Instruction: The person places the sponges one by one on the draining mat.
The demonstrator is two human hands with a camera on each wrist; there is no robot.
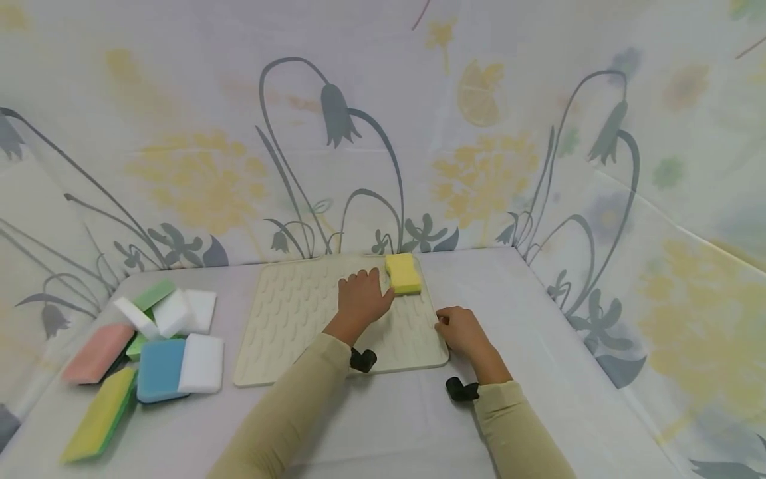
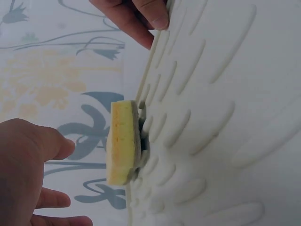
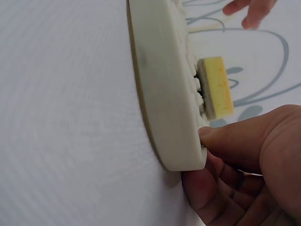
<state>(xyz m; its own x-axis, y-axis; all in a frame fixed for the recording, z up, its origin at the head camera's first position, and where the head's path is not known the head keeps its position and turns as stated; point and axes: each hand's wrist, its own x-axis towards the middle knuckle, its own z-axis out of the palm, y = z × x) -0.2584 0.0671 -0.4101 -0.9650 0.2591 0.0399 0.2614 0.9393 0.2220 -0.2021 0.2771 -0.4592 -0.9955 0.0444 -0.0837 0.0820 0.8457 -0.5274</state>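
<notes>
A cream mat (image 1: 299, 313) with raised oblong ridges lies on the table, likely a drying mat. On its far right corner sits a yellow sponge (image 1: 403, 273) with a grey underside, seen in the left wrist view. My left hand (image 1: 362, 296) hovers over the mat just left of the sponge; in the left wrist view its fingers are spread and apart from the sponge. With thumb and fingers, my right hand (image 1: 463, 330) pinches the mat's right edge. The right wrist view shows the thumb on top of the rim (image 3: 171, 94) and fingers beneath.
Left of the mat lies a pile of sponges: a pink one (image 1: 98, 352), a blue one (image 1: 160, 369), a yellow-green one (image 1: 102, 416), a green one (image 1: 154, 294) and several white blocks (image 1: 200, 362). A flower-printed cloth (image 1: 383, 133) stands behind the white-covered table (image 1: 395, 426).
</notes>
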